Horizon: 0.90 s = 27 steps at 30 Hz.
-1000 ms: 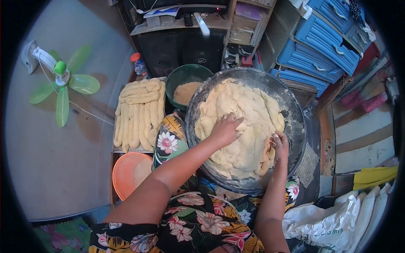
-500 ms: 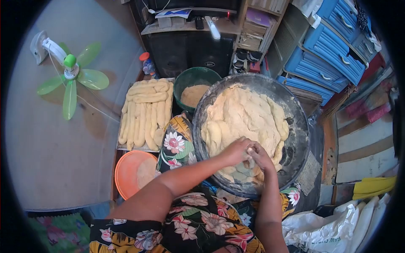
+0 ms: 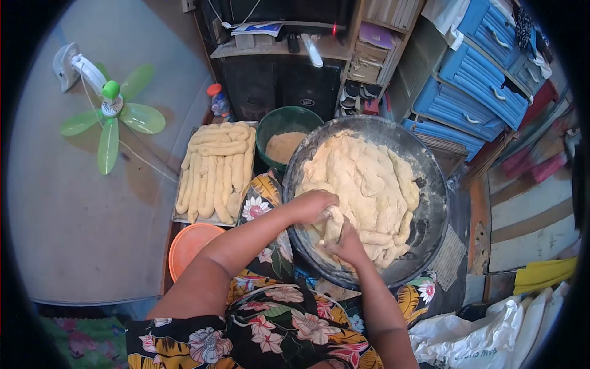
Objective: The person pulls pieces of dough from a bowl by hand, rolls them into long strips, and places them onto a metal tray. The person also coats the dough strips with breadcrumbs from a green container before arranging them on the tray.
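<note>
A big mound of pale dough [image 3: 362, 178] fills much of the wide black basin [image 3: 434, 215] in front of me. Over the basin's near left part, my left hand [image 3: 316, 206] is closed around the upper end of a thick piece of dough [image 3: 334, 224]. My right hand [image 3: 349, 243] grips that same piece lower down, to the right. Whether the piece still joins the mound is hidden by my hands. Left of the basin, a tray [image 3: 178, 216] carries several long dough ropes [image 3: 212, 175] side by side, with some laid crosswise at the far end.
A green tub [image 3: 263, 126] with a brownish powder stands behind the tray and basin. An orange bowl [image 3: 184, 246] sits near my left forearm. A green-bladed fan [image 3: 112, 109] is at left, blue drawers [image 3: 473, 92] at back right, white sacks [image 3: 473, 329] at lower right.
Both hands have moved left and apart from each other, and a thick piece of dough now shows between them. The camera view has shifted slightly.
</note>
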Available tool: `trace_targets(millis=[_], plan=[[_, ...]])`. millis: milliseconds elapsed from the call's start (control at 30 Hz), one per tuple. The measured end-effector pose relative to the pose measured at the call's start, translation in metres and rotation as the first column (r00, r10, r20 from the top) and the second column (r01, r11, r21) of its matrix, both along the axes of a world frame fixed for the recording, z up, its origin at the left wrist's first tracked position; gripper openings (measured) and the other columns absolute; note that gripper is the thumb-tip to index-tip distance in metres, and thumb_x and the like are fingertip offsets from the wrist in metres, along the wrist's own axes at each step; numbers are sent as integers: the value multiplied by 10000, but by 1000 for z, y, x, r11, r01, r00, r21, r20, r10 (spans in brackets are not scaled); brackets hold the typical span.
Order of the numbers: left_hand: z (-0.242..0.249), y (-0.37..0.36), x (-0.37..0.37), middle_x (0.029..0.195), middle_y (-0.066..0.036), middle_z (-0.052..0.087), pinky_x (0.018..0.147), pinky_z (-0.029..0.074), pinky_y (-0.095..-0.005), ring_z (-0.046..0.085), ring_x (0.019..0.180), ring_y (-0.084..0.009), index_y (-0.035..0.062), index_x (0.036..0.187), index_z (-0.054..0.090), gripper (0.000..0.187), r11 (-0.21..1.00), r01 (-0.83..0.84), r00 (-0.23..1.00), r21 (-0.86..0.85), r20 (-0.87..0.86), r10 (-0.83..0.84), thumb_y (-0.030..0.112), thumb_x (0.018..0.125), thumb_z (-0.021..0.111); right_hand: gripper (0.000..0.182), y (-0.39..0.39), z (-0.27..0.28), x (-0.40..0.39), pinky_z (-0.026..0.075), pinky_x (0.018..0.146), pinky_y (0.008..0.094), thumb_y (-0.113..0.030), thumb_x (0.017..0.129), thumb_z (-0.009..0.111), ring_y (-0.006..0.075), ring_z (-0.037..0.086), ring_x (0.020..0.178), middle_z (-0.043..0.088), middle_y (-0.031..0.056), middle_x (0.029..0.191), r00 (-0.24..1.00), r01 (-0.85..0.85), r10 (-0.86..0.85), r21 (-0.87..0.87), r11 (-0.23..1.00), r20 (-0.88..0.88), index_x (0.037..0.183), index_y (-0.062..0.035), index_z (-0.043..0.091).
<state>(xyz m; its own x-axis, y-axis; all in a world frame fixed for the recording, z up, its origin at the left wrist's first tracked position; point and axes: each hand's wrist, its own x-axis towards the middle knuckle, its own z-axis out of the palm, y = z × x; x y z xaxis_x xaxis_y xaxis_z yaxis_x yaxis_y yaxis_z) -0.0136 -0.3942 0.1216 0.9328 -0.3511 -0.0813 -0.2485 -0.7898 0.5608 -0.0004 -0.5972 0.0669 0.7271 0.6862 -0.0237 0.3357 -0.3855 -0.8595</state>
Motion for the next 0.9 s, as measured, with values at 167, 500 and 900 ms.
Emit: trace_targets(millis=[167,500,900], plan=[[23,-2,5,937,-148,577,840,419,-390,549,921,-341,35,1014,522,349,827,-123,982,-548,51,180,93,685,621,719,1,15,20,465,786,289,-75,702,640,171,545,911,527,97,1053,849,271,-32,382,883,-528,1330,-83,290],[36,-40,21,955,-159,546,814,434,-372,540,933,-340,41,1041,512,496,939,44,972,-340,233,38,141,588,688,736,-62,120,37,479,563,242,-46,698,613,156,541,784,496,112,1103,857,91,221,560,823,-465,1355,-108,287],[117,-100,28,993,-134,623,793,462,-309,598,919,-191,5,1128,528,488,566,-179,968,-805,-42,247,226,725,692,547,0,127,36,409,916,349,-442,862,532,206,524,1005,526,90,1128,862,501,-85,810,305,-500,1236,-56,430]])
